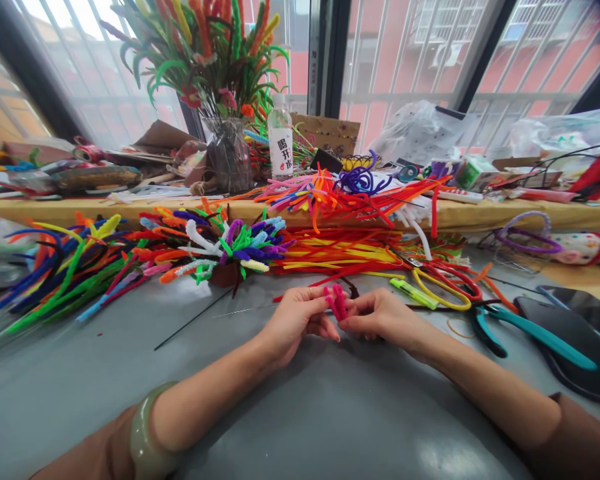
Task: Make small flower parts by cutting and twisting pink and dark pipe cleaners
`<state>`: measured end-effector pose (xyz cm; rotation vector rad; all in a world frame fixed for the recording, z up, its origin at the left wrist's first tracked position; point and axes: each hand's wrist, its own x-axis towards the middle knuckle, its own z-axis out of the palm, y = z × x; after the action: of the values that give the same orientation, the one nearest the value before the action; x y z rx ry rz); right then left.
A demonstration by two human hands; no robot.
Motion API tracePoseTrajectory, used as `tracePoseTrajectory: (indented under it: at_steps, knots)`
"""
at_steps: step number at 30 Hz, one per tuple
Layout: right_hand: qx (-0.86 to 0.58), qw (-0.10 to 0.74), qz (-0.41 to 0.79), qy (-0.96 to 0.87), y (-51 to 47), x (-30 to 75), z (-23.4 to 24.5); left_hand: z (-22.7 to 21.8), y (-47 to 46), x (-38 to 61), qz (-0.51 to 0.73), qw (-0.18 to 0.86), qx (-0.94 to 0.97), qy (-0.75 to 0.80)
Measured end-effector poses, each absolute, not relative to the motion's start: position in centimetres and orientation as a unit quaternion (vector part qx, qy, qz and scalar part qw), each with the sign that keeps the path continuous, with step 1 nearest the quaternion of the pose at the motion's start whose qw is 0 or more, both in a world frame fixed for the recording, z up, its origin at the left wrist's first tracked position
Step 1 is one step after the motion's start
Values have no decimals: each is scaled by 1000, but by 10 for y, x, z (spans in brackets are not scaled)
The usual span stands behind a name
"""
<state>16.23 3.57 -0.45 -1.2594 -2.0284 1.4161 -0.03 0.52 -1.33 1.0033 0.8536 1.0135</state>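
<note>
Between my two hands, above the grey table (300,413), is a small bent shape of pink pipe cleaner (337,303). My left hand (300,320) pinches its left side between thumb and fingers. From the right, my right hand (380,319) grips its lower right edge with thumb and forefinger. Just behind the hands lie long red and yellow pipe cleaners (340,250). A lime-green marker-like tool (414,293) rests right of them. A thin dark stick (193,320) lies to the left of my left hand.
Teal-handled pliers (540,337) and dark phones (565,347) lie at the right. Bundles of coloured pipe cleaners (65,273) fill the left. On the wooden ledge (10,208) stand a glass vase (229,157) of pipe-cleaner flowers and a bottle (281,140).
</note>
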Motion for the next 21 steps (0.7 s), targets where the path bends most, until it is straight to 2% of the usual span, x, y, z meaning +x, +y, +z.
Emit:
tracePoseTrajectory:
  at_steps: [8, 14, 21]
  knots:
    - [-463, 176, 501, -710, 36, 162, -2, -11, 5, -1, 445, 676, 462, 364]
    - [-448, 138, 485, -738, 33, 159, -2, -18, 6, 3, 460, 673, 418, 402]
    - [-439, 238, 526, -689, 37, 160, -2, -13, 9, -1, 550, 641, 373, 385]
